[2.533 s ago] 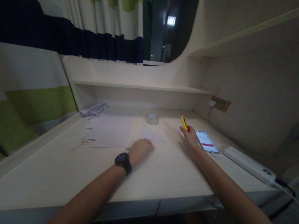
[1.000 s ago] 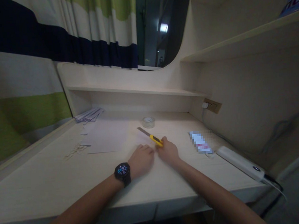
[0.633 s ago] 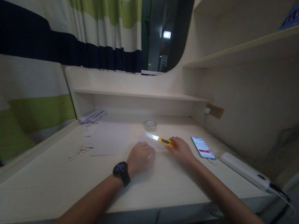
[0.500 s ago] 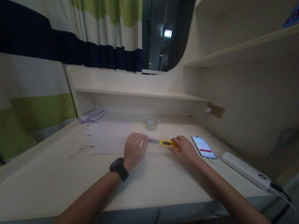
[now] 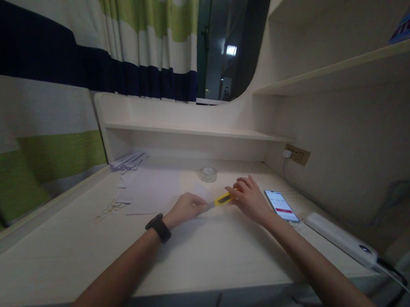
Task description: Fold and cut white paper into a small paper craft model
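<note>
Between my hands is a yellow utility knife (image 5: 223,199) with a dark inset in its handle and a grey blade sticking out to the left. My right hand (image 5: 250,200) pinches the handle's right end, with some fingers lifted. My left hand (image 5: 187,207), wearing a black watch, is closed at the blade end, and its fingers cover the tip. White paper sheets (image 5: 151,188) lie beyond and left of my left hand. A roll of clear tape (image 5: 208,174) rests behind the knife.
A lit phone (image 5: 282,205) lies right of my right hand, with a white power strip (image 5: 341,239) beyond it. Thin pale strips (image 5: 110,209) and a stack of folded papers (image 5: 129,161) are at the left. A low shelf (image 5: 189,130) runs along the back.
The knife has tilted, its blade end now lower and nearer me. My left hand has moved down slightly, and some right-hand fingers have lifted off the handle.
</note>
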Demonstrator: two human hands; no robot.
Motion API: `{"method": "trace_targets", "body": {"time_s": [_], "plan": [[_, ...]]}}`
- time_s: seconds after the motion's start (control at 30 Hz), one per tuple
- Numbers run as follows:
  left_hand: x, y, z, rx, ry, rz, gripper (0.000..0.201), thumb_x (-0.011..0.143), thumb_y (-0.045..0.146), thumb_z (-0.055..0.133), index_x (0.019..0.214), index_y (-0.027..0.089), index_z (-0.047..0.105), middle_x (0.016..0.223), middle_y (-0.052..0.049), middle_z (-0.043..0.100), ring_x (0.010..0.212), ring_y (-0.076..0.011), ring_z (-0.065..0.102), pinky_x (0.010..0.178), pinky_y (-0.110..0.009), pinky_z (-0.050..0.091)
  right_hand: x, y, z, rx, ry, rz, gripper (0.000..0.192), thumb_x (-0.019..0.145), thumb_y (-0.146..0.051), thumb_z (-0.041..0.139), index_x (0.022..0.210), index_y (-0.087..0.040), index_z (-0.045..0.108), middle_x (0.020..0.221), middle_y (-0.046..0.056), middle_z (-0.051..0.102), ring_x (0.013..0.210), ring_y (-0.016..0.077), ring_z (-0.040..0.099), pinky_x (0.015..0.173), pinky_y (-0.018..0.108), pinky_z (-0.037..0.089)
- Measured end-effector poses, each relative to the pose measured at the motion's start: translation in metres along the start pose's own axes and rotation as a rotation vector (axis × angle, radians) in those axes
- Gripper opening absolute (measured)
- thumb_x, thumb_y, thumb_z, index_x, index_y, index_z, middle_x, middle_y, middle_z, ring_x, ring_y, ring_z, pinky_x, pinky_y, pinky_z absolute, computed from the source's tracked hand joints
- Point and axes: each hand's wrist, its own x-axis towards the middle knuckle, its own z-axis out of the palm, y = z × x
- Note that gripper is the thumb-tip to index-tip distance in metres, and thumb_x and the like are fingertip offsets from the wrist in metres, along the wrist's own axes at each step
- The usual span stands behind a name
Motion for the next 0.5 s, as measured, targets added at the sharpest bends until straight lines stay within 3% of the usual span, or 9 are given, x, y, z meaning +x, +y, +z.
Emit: {"method": "trace_targets", "body": {"time_s": [0.07, 0.13, 0.23, 0.27, 0.33, 0.43, 0.5], "plan": [[0.002, -0.003, -0.002, 0.048, 0.053, -0.006, 0.031, 0.074, 0.041, 0.057, 0.072, 0.014, 0.072, 0.056, -0.001, 0.061, 0.055, -0.0135, 0.051, 0.052, -0.022, 0.032, -0.002, -0.005, 0.001, 0.049, 0.135, 0.070, 0.043, 0.080, -0.031, 0.060, 0.122, -0.027, 0.051, 0.121, 0.011, 0.049, 0.123, 0.0306, 0.031, 0.101, 0.053, 0.022], [0.003, -0.005, -0.002, 0.064, 0.133, -0.027, 0.031, 0.074, 0.041, 0.057, 0.072, 0.014, 0.072, 0.060, -0.002, 0.063, 0.058, -0.0142, 0.052, 0.052, -0.022, 0.032, -0.006, -0.014, 0.007, 0.180, 0.330, 0.230, 0.041, 0.081, -0.034, 0.058, 0.119, -0.022, 0.049, 0.124, 0.014, 0.045, 0.121, 0.0301, 0.035, 0.098, 0.050, 0.030], [0.003, -0.004, 0.002, -0.006, 0.221, -0.076, 0.033, 0.076, 0.042, 0.055, 0.075, 0.013, 0.072, 0.060, -0.002, 0.062, 0.057, -0.0138, 0.050, 0.051, -0.022, 0.032, -0.009, -0.028, 0.026, 0.574, 0.553, 0.609, 0.036, 0.079, -0.042, 0.057, 0.105, -0.018, 0.049, 0.104, 0.013, 0.053, 0.097, 0.0246, 0.052, 0.084, 0.042, 0.045], [0.003, -0.002, 0.004, -0.039, 0.237, -0.084, 0.035, 0.076, 0.043, 0.054, 0.076, 0.013, 0.072, 0.060, -0.002, 0.062, 0.056, -0.0135, 0.050, 0.050, -0.022, 0.032, -0.008, -0.032, 0.032, 0.747, 0.536, 0.708, 0.037, 0.075, -0.045, 0.060, 0.099, -0.019, 0.049, 0.096, 0.010, 0.056, 0.088, 0.0227, 0.055, 0.078, 0.040, 0.048], [0.002, 0.003, 0.008, -0.098, 0.255, -0.085, 0.036, 0.077, 0.044, 0.054, 0.076, 0.012, 0.071, 0.059, -0.002, 0.061, 0.055, -0.0130, 0.049, 0.050, -0.022, 0.033, -0.003, -0.039, 0.044, 1.162, 0.375, 0.758, 0.043, 0.066, -0.046, 0.068, 0.094, -0.019, 0.050, 0.085, 0.005, 0.059, 0.079, 0.0208, 0.058, 0.074, 0.038, 0.050], [-0.001, 0.012, 0.015, -0.138, 0.231, -0.050, 0.036, 0.078, 0.043, 0.054, 0.077, 0.011, 0.072, 0.060, -0.003, 0.061, 0.056, -0.0130, 0.049, 0.051, -0.022, 0.033, 0.008, -0.044, 0.052, 1.726, 0.087, 0.654, 0.048, 0.064, -0.040, 0.073, 0.102, -0.020, 0.053, 0.096, 0.007, 0.063, 0.088, 0.0210, 0.061, 0.079, 0.038, 0.049], [-0.003, 0.015, 0.018, -0.127, 0.188, -0.004, 0.035, 0.080, 0.041, 0.053, 0.076, 0.011, 0.072, 0.060, -0.002, 0.061, 0.057, -0.0131, 0.050, 0.051, -0.022, 0.033, 0.014, -0.045, 0.054, 1.916, -0.015, 0.619, 0.043, 0.067, -0.040, 0.071, 0.102, -0.019, 0.058, 0.100, 0.008, 0.064, 0.090, 0.0211, 0.062, 0.080, 0.038, 0.049]]}}
